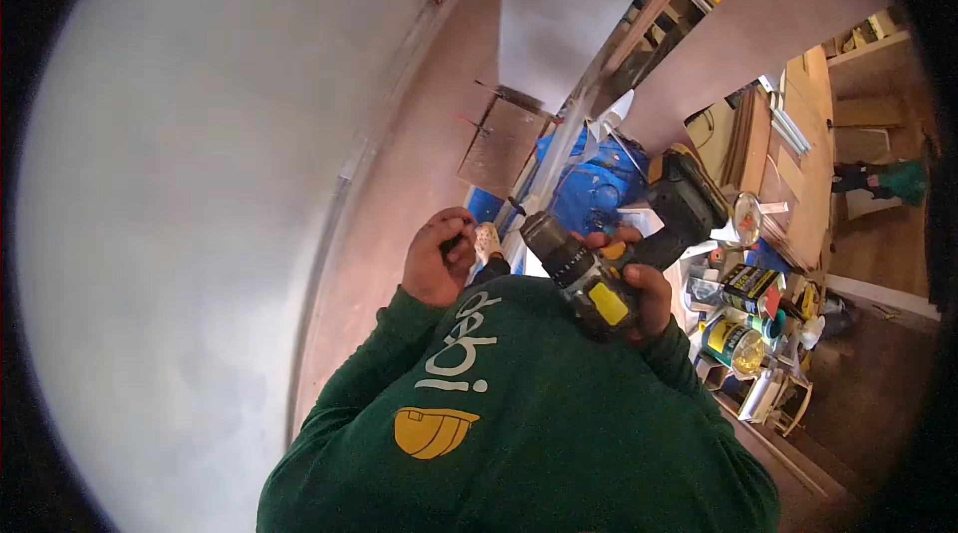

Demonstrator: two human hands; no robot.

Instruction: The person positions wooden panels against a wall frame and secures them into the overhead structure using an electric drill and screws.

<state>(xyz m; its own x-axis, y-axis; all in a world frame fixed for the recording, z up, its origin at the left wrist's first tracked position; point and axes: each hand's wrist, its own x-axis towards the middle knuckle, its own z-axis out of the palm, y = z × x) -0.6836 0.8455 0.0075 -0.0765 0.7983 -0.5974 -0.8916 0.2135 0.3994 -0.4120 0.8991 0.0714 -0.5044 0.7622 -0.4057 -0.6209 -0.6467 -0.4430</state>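
My right hand [651, 295] is wrapped round a black and yellow cordless drill [582, 271] in front of my chest. The drill's chuck points up and to the left, with a short dark bit at its tip; its battery end lies toward the upper right. Left of the drill, my left hand [437, 259] is raised with its fingers curled in. Something dark shows by those fingers, too small to name. The two hands are apart.
A pale wall [190, 234] fills the left side. Beyond my hands are a brown panel [506, 146] and blue sheeting [602, 189]. Tins and bottles crowd the right, near a yellow-labelled tub [724, 341]. Long boards [803, 134] lean behind them.
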